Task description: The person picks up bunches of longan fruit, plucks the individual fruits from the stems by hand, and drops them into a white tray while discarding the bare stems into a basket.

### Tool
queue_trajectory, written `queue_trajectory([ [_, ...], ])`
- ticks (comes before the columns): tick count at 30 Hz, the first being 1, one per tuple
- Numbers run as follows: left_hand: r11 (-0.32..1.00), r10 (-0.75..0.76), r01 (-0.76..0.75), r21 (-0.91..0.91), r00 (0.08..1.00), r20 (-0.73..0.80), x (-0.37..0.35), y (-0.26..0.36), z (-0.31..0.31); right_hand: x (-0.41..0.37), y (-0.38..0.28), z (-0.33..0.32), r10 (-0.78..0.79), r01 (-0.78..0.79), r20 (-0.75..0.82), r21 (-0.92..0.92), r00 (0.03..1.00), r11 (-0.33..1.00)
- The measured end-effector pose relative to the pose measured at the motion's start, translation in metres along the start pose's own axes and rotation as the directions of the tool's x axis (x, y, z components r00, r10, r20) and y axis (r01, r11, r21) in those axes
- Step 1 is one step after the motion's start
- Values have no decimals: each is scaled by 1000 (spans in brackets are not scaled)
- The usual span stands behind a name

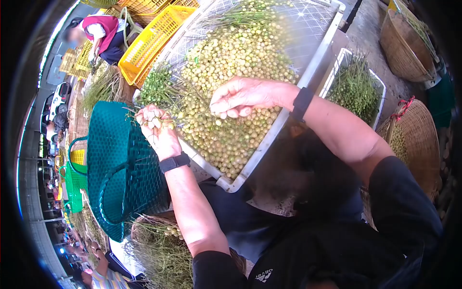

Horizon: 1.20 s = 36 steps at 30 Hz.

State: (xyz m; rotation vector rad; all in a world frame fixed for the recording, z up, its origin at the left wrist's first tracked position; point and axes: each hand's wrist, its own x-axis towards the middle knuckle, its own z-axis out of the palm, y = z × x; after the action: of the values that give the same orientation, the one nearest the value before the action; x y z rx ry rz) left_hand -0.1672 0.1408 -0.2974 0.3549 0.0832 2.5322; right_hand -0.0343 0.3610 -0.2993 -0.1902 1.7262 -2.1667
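Note:
A white mesh tray [260,159] holds a heap of small round yellow-green fruits [240,53]. My left hand [157,130] is at the tray's left edge, its fingers closed around a thin sprig of fruit [171,124] with stems poking out on the left. Over the middle of the heap is my right hand [240,98], with fingers curled together; what it holds, if anything, I cannot make out. Greener fruits on stems [156,86] lie at the tray's left side, and loose stalks [240,17] lie across its far end.
A teal woven basket [125,168] stands left of the tray, with a pile of stalks [163,253] below it. Yellow crates [154,43] and a seated person [103,33] are at upper left. A white crate of stems [353,89] and wicker baskets [416,149] stand on the right.

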Motion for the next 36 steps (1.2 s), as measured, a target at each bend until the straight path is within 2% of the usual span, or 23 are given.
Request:
queue_trajectory([
  [2, 995, 53, -60, -81, 995, -90, 5, 4, -2, -1, 1, -3, -16, 16, 3, 22, 1000, 1000],
  [3, 995, 54, -61, -81, 994, -90, 6, 10, -5, -2, 1, -5, -33, 32, 5, 44, 999, 999],
  [5, 982, 36, -33, -188, 999, 15, 9, 20, -7, -7, -5, -11, -7, 7, -1, 59, 1000, 998],
  [6, 970, 48, -56, -238, 998, -40, 7, 24, -9, -10, -7, -13, 16, -16, -7, 77, 1000, 997],
  [10, 955, 113, -151, -257, 981, -158, 1, 13, 5, -12, -12, -4, -23, 33, -85, 128, 996, 991],
  [12, 955, 167, -212, -208, 963, -212, 3, 8, 7, -6, -10, 0, 49, -50, 11, 123, 999, 991],
  [13, 955, 166, -211, -209, 963, -212, 3, 9, 4, -4, -8, 2, 49, -50, 9, 123, 999, 991],
  [15, 962, 63, -91, -259, 991, -114, 4, 11, -2, -1, -6, 5, 57, -61, 52, 82, 997, 995],
  [19, 972, 65, -81, -220, 995, -81, 6, 11, -6, 2, -3, 8, -6, 5, 41, 27, 999, 1000],
  [20, 962, 45, -72, -265, 993, -109, 6, 13, -6, 2, -3, 6, -7, 6, 42, 28, 999, 1000],
  [22, 949, 26, -67, -308, 990, -136, 8, 19, -8, -2, -6, 0, -85, 77, 71, 104, 994, 992],
  [23, 963, 52, -80, -255, 992, -116, 9, 23, -10, -4, -8, -3, -85, 77, 72, 104, 994, 992],
  [25, 975, 80, -98, -201, 992, -96, 8, 28, -13, -9, -12, -7, -76, 77, -13, 132, 997, 988],
  [27, 960, 15, -30, -278, 998, -55, 7, 29, -13, -6, -8, -7, -73, 77, -33, 143, 997, 987],
  [30, 968, 36, -62, -245, 993, -109, 4, 14, -3, 1, -2, 2, -58, 68, -67, 164, 996, 984],
  [32, 960, 35, -72, -269, 989, -142, 4, 5, 2, 7, 1, 7, 52, -47, -23, 200, 998, 979],
  [33, 952, 36, -87, -292, 984, -175, 3, 1, 4, 8, 3, 9, 52, -46, -24, 200, 998, 979],
  [35, 957, 60, -112, -268, 979, -194, 3, -2, 4, 11, 7, 10, -20, 3, 74, 219, 997, 976],
  [36, 964, 30, -60, -258, 993, -118, 6, 1, -4, 16, 13, 5, -19, -1, 103, 194, 995, 981],
])
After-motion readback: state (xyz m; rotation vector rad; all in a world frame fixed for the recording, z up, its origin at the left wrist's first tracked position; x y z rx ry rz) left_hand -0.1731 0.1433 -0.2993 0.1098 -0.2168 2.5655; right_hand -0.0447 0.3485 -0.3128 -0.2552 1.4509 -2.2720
